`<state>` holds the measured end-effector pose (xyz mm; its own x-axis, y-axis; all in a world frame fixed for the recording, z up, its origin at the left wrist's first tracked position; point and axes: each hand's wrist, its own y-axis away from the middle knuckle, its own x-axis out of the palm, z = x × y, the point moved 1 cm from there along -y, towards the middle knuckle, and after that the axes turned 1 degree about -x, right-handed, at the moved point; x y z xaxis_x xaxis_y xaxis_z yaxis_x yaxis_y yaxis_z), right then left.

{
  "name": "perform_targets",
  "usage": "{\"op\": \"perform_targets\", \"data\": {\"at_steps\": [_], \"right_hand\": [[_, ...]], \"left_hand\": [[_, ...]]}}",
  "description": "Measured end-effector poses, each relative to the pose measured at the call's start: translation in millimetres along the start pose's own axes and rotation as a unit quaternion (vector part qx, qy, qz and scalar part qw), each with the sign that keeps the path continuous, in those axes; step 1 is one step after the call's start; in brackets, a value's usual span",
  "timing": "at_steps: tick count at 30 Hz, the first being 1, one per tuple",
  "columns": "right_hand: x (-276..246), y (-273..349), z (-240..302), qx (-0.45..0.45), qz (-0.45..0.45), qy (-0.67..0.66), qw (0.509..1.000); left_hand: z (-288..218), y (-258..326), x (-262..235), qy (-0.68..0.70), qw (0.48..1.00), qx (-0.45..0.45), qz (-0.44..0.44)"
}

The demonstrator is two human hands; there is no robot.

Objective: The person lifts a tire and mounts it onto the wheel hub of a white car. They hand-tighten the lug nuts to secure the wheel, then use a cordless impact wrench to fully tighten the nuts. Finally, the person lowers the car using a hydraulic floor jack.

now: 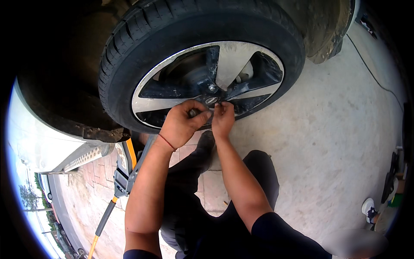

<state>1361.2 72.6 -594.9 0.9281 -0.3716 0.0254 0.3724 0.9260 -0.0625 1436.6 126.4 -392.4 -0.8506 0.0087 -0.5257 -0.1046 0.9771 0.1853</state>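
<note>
A wheel with a black tyre (114, 71) and a silver-and-black alloy rim (235, 60) fills the upper middle. At its hub is a dark centre cap (211, 100), with a bright metal lug fastener (211, 87) just above it. My left hand (181, 123) is curled at the lower left of the hub, closed on a small dark round piece (192, 113) that looks like a lug nut. My right hand (223, 121) has its fingers pinched together against the hub, right beside the cap. Whatever lies between those fingertips is hidden.
A jack (123, 181) with a yellow-and-black handle (103, 220) stands left of my arms, under the white car body (39, 134). My knees are close below the wheel. A dark cable (375, 77) crosses the concrete floor (319, 142); another person's shoe (368, 209) is at the lower right.
</note>
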Motion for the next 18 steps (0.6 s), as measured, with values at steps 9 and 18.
{"op": "perform_targets", "data": {"at_steps": [9, 18], "right_hand": [[-2, -4, 1, 0.092, 0.049, -0.005, 0.995], [-24, -4, 30, 0.306, 0.095, -0.154, 0.935]], "left_hand": [[3, -2, -3, 0.040, 0.998, -0.033, -0.024], [8, -6, 2, 0.226, 0.962, -0.145, -0.045]]}}
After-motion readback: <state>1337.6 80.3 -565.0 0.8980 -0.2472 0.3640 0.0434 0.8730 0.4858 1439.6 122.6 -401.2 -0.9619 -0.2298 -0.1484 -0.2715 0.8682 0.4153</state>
